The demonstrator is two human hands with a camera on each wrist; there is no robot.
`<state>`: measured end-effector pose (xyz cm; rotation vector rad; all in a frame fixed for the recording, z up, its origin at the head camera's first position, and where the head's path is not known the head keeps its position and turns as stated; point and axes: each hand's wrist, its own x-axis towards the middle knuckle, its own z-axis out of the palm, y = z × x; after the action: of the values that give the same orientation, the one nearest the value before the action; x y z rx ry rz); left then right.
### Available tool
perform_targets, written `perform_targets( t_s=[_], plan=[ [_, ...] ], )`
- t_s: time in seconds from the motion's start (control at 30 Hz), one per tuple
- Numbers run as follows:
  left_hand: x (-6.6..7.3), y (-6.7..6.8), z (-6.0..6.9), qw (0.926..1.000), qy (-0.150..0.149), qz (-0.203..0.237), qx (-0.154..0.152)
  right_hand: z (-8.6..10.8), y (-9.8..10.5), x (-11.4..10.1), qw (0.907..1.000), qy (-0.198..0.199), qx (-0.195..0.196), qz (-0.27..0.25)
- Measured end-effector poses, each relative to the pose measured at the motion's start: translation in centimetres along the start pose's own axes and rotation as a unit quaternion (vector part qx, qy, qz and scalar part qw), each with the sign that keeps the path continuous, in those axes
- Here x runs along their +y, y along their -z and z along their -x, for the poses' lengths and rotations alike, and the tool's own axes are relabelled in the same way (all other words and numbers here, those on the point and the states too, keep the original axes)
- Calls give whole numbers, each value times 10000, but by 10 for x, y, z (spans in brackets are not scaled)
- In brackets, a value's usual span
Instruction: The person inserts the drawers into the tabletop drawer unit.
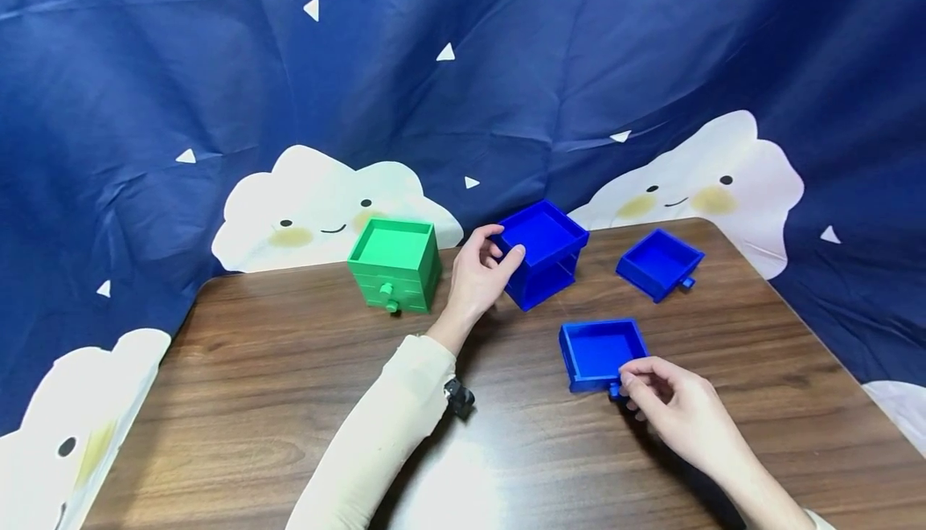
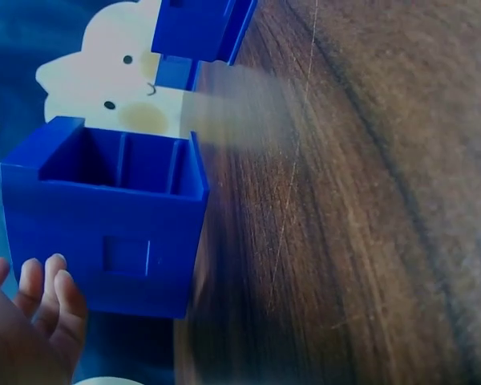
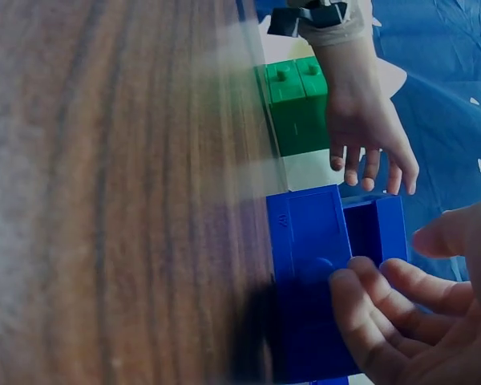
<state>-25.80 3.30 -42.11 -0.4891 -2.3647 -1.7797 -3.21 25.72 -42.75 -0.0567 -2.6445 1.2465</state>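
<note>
A blue box frame with a shallow top tray and a hollow front stands at the back of the table. My left hand lies at its left side, thumb and forefinger by the tray's rim; in the left wrist view the fingers are loosely bent beside the wall. Nearer me is a small blue drawer with a knob. My right hand pinches its front edge beside the knob, covering that corner. The right wrist view shows the fingertips against blue plastic, partly hidden.
Another blue drawer lies at the back right, knob toward the front right. To the left stands a green drawer box with two knobs. A dark blue cloud-print cloth hangs behind the wooden table.
</note>
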Motion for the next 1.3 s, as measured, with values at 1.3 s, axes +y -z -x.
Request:
perform_targets(
  t_s=[1.3],
  plan=[
    [-3, -3, -2, 9993, 234, 220, -202, -3, -10, 17, 9736, -1843, -990, -914]
  ],
)
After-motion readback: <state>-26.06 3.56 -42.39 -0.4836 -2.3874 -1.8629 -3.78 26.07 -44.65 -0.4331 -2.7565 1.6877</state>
